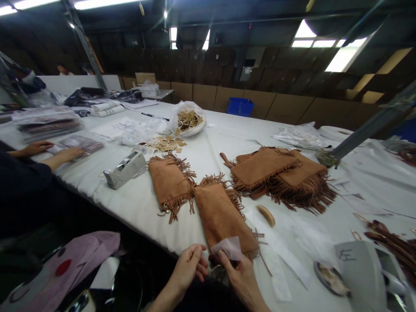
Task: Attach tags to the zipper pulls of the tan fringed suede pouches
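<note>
My right hand (239,273) pinches a small sheet of thin, translucent white paper (231,247) between thumb and fingers, over the near end of a brown suede fringed pouch (219,212). Beside it, my left hand (190,265) is loosely curled, palm turned toward the right hand; I see nothing in it. A dark strap or fitting below the paper is mostly hidden by the right hand. Another fringed pouch (170,182) lies just beyond, touching the first. More such pouches (264,169) are piled to the right.
A tape dispenser (126,168) stands left, a larger grey dispenser (364,273) right. A curved tan piece (265,215) and white paper strips (279,268) lie near the pouch. Beyond is a plastic bag of tags (188,120). At left, a co-worker's hands (65,157) rest on packed goods.
</note>
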`<state>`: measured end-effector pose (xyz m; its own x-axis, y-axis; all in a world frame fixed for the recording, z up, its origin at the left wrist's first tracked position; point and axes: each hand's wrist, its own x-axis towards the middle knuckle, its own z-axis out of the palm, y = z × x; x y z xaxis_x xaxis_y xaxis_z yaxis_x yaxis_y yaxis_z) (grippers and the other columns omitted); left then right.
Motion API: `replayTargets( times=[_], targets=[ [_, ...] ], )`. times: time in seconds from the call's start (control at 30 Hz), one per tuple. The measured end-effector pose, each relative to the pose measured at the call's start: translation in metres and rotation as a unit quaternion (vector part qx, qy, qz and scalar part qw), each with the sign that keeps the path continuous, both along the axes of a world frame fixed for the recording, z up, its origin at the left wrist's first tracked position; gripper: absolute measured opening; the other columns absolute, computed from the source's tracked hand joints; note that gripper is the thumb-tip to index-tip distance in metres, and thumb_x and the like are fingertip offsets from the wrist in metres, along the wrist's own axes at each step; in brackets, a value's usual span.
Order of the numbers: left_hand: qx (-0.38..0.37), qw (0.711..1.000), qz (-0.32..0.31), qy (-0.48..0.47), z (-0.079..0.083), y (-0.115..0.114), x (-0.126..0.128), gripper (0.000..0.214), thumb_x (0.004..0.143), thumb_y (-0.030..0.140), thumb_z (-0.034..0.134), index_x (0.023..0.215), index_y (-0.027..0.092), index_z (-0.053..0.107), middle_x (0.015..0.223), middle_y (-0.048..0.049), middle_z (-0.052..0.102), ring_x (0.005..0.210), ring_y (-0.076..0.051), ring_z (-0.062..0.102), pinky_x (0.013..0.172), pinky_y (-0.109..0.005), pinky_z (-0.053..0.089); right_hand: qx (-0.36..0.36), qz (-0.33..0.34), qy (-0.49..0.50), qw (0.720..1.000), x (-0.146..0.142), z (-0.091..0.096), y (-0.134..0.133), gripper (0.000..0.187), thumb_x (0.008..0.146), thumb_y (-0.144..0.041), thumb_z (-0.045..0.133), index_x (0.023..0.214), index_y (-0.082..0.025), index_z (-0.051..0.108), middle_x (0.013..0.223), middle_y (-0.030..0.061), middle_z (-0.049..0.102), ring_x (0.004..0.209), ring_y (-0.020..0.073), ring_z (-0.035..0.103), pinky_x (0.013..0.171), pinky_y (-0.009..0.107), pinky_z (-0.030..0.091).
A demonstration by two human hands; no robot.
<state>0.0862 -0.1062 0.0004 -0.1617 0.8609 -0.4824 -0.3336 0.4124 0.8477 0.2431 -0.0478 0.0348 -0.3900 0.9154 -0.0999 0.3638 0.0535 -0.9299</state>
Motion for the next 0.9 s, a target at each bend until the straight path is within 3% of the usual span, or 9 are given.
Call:
replayTargets(
  times=[0.13, 0.23, 0.3, 0.4, 0.5, 0.6, 0.73, 0.9],
  targets=[
    [-0.028, 0.988, -0.020, -0.151, 0.003, 0.000, 0.006, 0.064, 0.076, 0.071, 0.047, 0.097, 0.012, 0.060, 0.071, -0.0038, 0.062, 0.059, -0.013, 0.062, 0.056, -0.024, 0.048, 0.186, 0.064, -0.043, 0.980, -0.006, -0.017, -0.010, 0.019, 0.086, -0.028, 0.053, 0.091, -0.018, 0.069, 0.086, 0.0088, 0.067, 0.079, 0.0228, 0.062, 0.072, 0.032, 0.050],
    [-0.021, 0.985, -0.044, -0.163, 0.009, 0.000, 0.001, 0.065, 0.078, 0.073, 0.042, 0.092, 0.012, 0.060, 0.073, -0.0048, 0.063, 0.060, -0.013, 0.061, 0.055, -0.024, 0.048, 0.311, 0.110, -0.104, 0.938, -0.008, -0.033, -0.013, 0.028, 0.080, -0.016, 0.051, 0.104, -0.019, 0.066, 0.097, 0.0115, 0.064, 0.088, 0.0258, 0.059, 0.077, 0.039, 0.049],
    [-0.026, 0.987, -0.054, -0.147, 0.011, -0.005, -0.004, 0.061, 0.077, 0.071, 0.047, 0.098, 0.014, 0.056, 0.073, -0.0030, 0.063, 0.060, -0.014, 0.062, 0.055, -0.025, 0.049, 0.350, 0.123, -0.136, 0.919, -0.006, -0.041, -0.014, 0.033, 0.080, -0.014, 0.051, 0.110, -0.020, 0.063, 0.102, 0.0124, 0.062, 0.090, 0.0263, 0.058, 0.076, 0.041, 0.049],
    [-0.048, 0.990, -0.060, -0.116, 0.010, -0.015, -0.009, 0.061, 0.070, 0.060, 0.066, 0.110, 0.020, 0.044, 0.083, -0.0023, 0.064, 0.060, -0.015, 0.065, 0.056, -0.028, 0.051, 0.378, 0.129, -0.129, 0.908, -0.001, -0.048, -0.015, 0.035, 0.082, -0.014, 0.050, 0.115, -0.021, 0.060, 0.106, 0.0121, 0.060, 0.093, 0.0254, 0.057, 0.077, 0.040, 0.049],
    [-0.054, 0.996, -0.045, -0.058, 0.003, -0.022, -0.011, 0.064, 0.060, 0.047, 0.078, 0.105, 0.019, 0.043, 0.079, -0.0019, 0.064, 0.054, -0.015, 0.063, 0.052, -0.027, 0.049, 0.368, 0.109, -0.113, 0.916, 0.005, -0.050, -0.016, 0.051, 0.080, -0.015, 0.052, 0.131, -0.019, 0.048, 0.115, 0.0138, 0.057, 0.104, 0.0272, 0.055, 0.085, 0.041, 0.049],
    [-0.039, 0.998, -0.046, 0.016, -0.005, -0.020, -0.014, 0.044, 0.058, 0.036, 0.076, 0.087, 0.015, 0.051, 0.063, 0.0002, 0.063, 0.046, -0.013, 0.057, 0.047, -0.024, 0.044, 0.343, 0.083, -0.134, 0.926, 0.008, -0.049, -0.015, 0.053, 0.078, -0.019, 0.057, 0.130, -0.018, 0.047, 0.116, 0.0147, 0.056, 0.105, 0.0295, 0.054, 0.087, 0.043, 0.048],
    [-0.010, 0.996, -0.083, 0.042, -0.008, -0.013, -0.018, 0.021, 0.056, 0.018, 0.070, 0.074, 0.011, 0.062, 0.062, -0.0007, 0.066, 0.054, -0.011, 0.055, 0.051, -0.020, 0.039, 0.327, 0.089, -0.159, 0.927, 0.008, -0.046, -0.012, 0.040, 0.076, -0.020, 0.059, 0.116, -0.019, 0.057, 0.101, 0.0118, 0.060, 0.091, 0.0275, 0.058, 0.077, 0.042, 0.049],
    [-0.019, 0.983, -0.152, 0.100, -0.009, -0.004, -0.018, 0.014, 0.060, 0.023, 0.066, 0.068, 0.012, 0.066, 0.057, 0.0008, 0.064, 0.048, -0.010, 0.051, 0.049, -0.020, 0.037, 0.322, 0.084, -0.131, 0.934, 0.008, -0.047, -0.012, 0.040, 0.075, -0.017, 0.058, 0.115, -0.020, 0.058, 0.101, 0.0104, 0.062, 0.092, 0.0264, 0.059, 0.078, 0.041, 0.049]
  ],
)
